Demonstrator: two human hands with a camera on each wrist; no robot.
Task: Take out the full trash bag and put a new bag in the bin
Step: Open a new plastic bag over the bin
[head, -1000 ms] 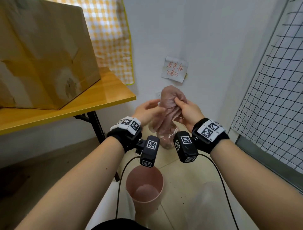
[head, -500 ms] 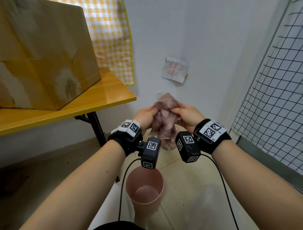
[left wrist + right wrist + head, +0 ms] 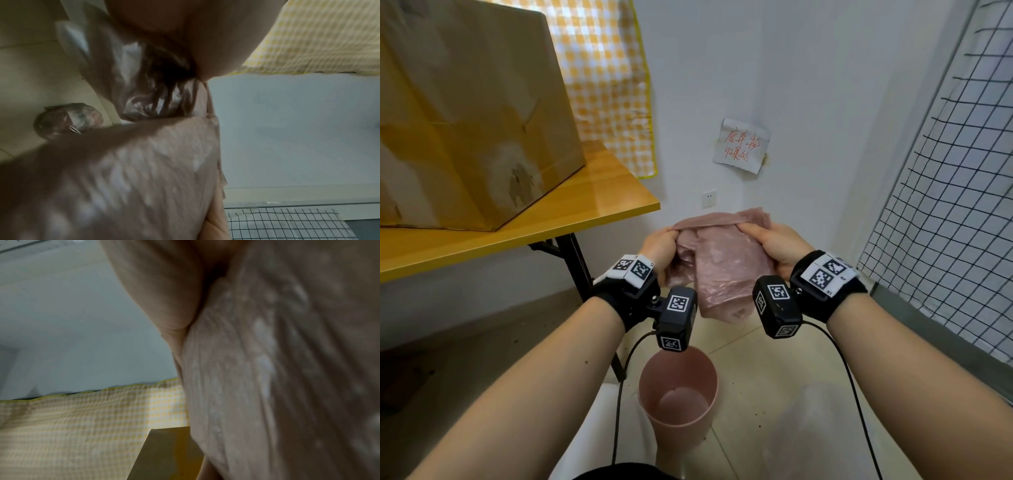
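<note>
A thin pink new bag (image 3: 722,267) hangs in the air between both hands, its top edge pulled out flat and its body crumpled below. My left hand (image 3: 659,246) grips the left end of that edge and my right hand (image 3: 767,240) pinches the right end. The pink bin (image 3: 678,387) stands on the floor below my wrists with nothing inside. In the left wrist view the new bag (image 3: 144,178) fills the foreground, and a knotted translucent full bag (image 3: 68,120) lies on the floor tiles beyond. The right wrist view shows the new bag (image 3: 287,369) blurred against my palm.
A wooden table (image 3: 571,219) with a large cardboard box (image 3: 465,113) stands at the left, its black leg (image 3: 578,270) near the bin. A wire grid panel (image 3: 945,205) closes the right side. A checked cloth (image 3: 606,75) and a paper note (image 3: 741,145) hang on the wall.
Both hands have come down from in front of the note and moved apart. The bag, bunched upright a second ago, is now spread wide along its top edge.
</note>
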